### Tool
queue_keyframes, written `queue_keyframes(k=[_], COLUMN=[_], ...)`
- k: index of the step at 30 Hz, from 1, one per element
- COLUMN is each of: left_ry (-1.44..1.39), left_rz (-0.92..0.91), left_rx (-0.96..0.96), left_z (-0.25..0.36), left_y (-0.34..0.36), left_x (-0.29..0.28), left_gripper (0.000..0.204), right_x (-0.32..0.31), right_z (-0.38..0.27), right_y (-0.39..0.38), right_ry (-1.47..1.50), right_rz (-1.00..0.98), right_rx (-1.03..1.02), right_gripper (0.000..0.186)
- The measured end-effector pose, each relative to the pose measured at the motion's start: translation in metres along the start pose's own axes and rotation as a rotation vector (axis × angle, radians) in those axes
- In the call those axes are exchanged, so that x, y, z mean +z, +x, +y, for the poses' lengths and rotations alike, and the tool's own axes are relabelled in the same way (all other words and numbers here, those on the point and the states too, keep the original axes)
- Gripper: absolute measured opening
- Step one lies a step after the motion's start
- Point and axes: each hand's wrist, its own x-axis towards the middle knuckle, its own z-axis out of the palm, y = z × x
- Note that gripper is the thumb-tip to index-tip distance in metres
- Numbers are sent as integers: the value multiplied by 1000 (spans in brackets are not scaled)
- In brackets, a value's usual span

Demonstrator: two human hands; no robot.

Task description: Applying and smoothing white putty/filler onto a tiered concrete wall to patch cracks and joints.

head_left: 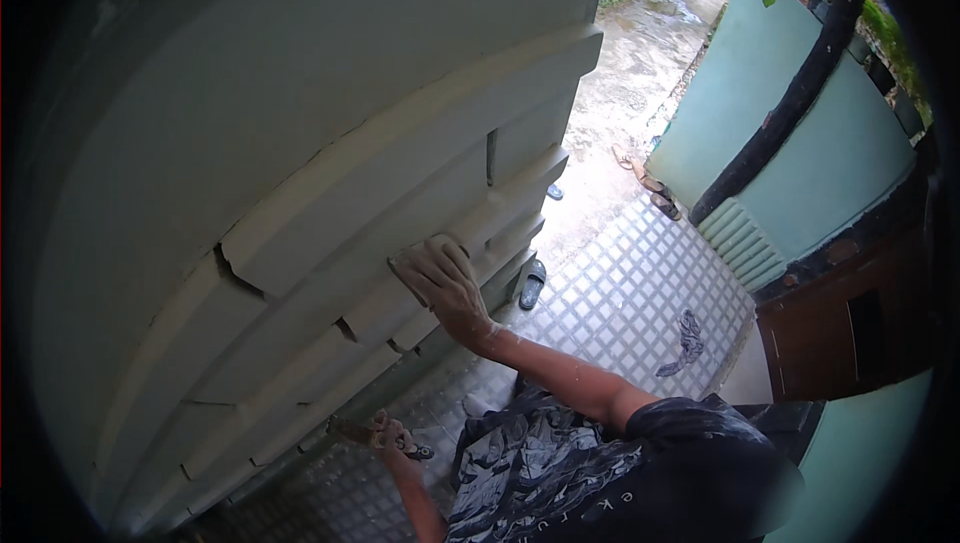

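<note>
Gripped in the left hand [393,439], a flat-bladed scraper [350,431] with a dark handle points toward the lower part of a pale, ridged moulding [300,228] along the wall. Higher up, the right hand [440,273] lies against the ridges, fingers bent; from where I stand, I cannot tell whether it holds something flat beneath. Whitish smears mark its wrist. On the checkered tile floor [600,293], a dark sandal [533,285] sits well apart from a crumpled cloth [686,345].
</note>
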Motion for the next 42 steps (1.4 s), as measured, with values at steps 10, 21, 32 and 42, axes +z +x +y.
queue_keyframes(k=[10, 21, 32, 42], left_ry=[80, 159, 200, 200], left_rz=[-28, -172, -240, -243], left_rx=[-14, 64, 20, 23], left_z=[-24, -51, -87, -122], left_y=[14, 24, 17, 29], left_x=[38, 128, 225, 282], left_gripper=[36, 29, 24, 23], right_x=[-44, -142, -162, -188], right_z=[81, 213, 294, 307], right_y=[-2, 21, 30, 55], right_ry=[21, -319, -199, 43], right_rz=[-48, -36, -197, -297], right_rx=[-140, -19, -148, -228], right_gripper=[34, 41, 29, 36])
